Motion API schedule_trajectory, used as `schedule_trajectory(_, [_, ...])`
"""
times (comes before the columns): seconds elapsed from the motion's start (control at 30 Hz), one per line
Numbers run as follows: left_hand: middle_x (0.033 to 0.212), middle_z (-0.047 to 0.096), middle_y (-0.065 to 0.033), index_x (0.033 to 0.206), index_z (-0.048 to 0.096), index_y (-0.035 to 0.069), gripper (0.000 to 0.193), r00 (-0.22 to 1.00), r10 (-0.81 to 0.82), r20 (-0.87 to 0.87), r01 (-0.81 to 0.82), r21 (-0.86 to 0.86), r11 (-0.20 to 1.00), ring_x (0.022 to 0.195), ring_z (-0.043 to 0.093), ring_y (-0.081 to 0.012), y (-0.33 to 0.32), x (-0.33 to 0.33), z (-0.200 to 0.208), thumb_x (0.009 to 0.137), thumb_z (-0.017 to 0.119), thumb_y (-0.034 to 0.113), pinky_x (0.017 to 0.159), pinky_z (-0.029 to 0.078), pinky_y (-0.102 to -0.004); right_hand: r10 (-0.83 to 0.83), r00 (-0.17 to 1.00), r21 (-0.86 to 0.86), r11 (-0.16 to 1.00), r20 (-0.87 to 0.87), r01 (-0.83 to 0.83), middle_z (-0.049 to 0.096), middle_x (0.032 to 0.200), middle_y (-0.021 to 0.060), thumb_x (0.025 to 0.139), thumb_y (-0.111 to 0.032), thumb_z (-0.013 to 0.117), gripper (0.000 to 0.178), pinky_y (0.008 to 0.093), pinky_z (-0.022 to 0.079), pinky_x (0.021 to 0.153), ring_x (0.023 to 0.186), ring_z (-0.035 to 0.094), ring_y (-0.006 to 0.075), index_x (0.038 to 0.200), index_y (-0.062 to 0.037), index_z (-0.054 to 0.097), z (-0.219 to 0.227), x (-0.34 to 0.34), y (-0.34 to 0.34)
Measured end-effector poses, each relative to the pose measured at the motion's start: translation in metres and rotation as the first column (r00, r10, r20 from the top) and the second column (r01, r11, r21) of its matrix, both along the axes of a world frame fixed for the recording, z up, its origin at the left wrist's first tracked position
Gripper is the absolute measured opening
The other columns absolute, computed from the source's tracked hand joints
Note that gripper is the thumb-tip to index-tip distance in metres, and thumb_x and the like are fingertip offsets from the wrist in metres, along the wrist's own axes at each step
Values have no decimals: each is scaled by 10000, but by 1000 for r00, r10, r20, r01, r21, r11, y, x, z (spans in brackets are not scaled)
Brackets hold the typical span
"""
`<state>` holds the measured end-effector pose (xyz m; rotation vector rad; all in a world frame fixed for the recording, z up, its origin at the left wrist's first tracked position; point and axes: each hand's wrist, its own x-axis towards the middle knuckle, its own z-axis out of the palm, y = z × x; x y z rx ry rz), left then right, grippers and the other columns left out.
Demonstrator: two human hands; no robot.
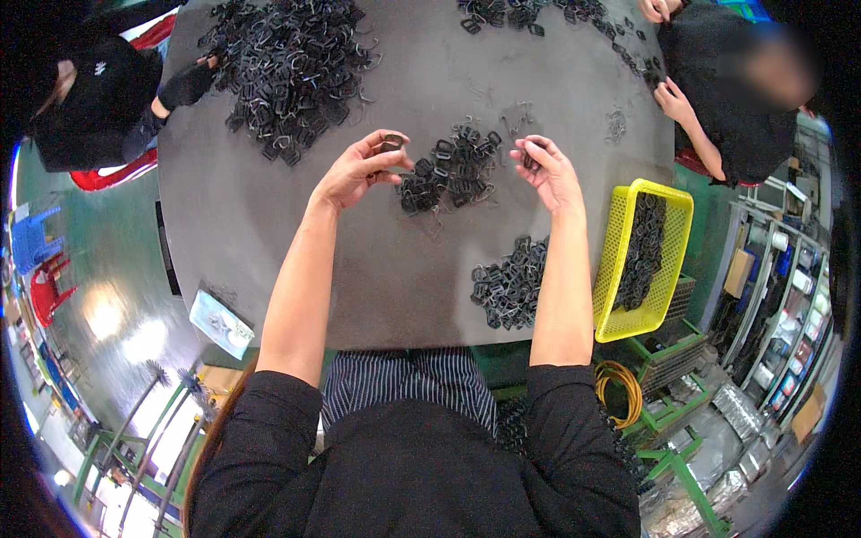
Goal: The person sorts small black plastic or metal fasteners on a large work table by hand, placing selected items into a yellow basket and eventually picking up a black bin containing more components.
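Observation:
My left hand (pixel 357 172) is raised over the table at the left of a small pile of black buckle-like pieces (pixel 459 170). Thumb and fingers pinch one black buckle-like piece (pixel 392 143). On the pile's right side, my right hand (pixel 558 177) has its fingers curled round another small dark piece (pixel 531 162), partly hidden by the fingers. Thin wire-like bits stick out of the pile. Closer to me, beside my right forearm, lies a second pile of similar black pieces (pixel 509 282).
A large heap of black pieces (pixel 287 72) covers the far left of the grey table (pixel 386 296). A yellow basket (pixel 610 260) with black pieces stands at the right edge, a pale blue tray (pixel 221 323) at the near left. Co-workers sit at left (pixel 99 108) and right (pixel 731 99).

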<state>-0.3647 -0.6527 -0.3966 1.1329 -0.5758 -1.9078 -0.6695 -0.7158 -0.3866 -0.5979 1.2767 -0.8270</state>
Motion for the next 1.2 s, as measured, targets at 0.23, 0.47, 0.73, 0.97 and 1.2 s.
schedule_trajectory(0.23, [799, 633, -30, 975, 607, 71, 380, 537, -99, 838, 267, -57, 962, 736, 614, -160, -45, -45, -27, 774, 707, 377, 620, 493, -297, 154, 135, 22, 736, -979, -676, 682, 874, 134, 680, -347, 743, 387, 378, 503, 746, 809, 652, 272, 951, -81, 668, -36, 72, -24])
schedule_trajectory(0.47, [729, 602, -45, 914, 619, 65, 326, 549, -163, 820, 425, -106, 899, 721, 606, -166, -45, -54, -40, 734, 751, 303, 640, 480, -307, 289, 836, 85, 955, -466, -283, 649, 786, 46, 814, -172, 663, 185, 243, 497, 651, 774, 634, 116, 898, -8, 642, -8, 37, -32])
schedule_trajectory(0.73, [740, 585, 23, 915, 622, 99, 177, 983, -173, 66, 175, -31, 984, 706, 555, -95, -54, -38, -17, 862, 644, 266, 573, 433, -269, 165, 950, 79, 986, -264, -149, 633, 986, 34, 884, -165, 578, 163, 313, 514, 690, 889, 614, 141, 1012, -78, 630, 16, 12, 0])
schedule_trajectory(0.97, [801, 651, -136, 938, 657, 96, 249, 391, 123, 912, 478, -316, 820, 746, 621, -269, -71, -88, -52, 754, 714, 253, 700, 488, -358, 186, 811, 53, 981, -555, -188, 651, 784, 61, 825, -151, 565, 163, 293, 488, 654, 757, 616, 136, 925, -44, 640, -31, 17, -14])
schedule_trajectory(1.2, [756, 652, -84, 857, 677, 83, 287, 496, -34, 868, 374, -178, 910, 721, 617, -215, -69, -49, -26, 736, 730, 338, 679, 479, -328, 232, 347, 34, 871, -909, -491, 676, 887, 128, 701, -277, 721, 297, 384, 500, 744, 855, 644, 290, 909, -72, 661, -34, 34, -24])
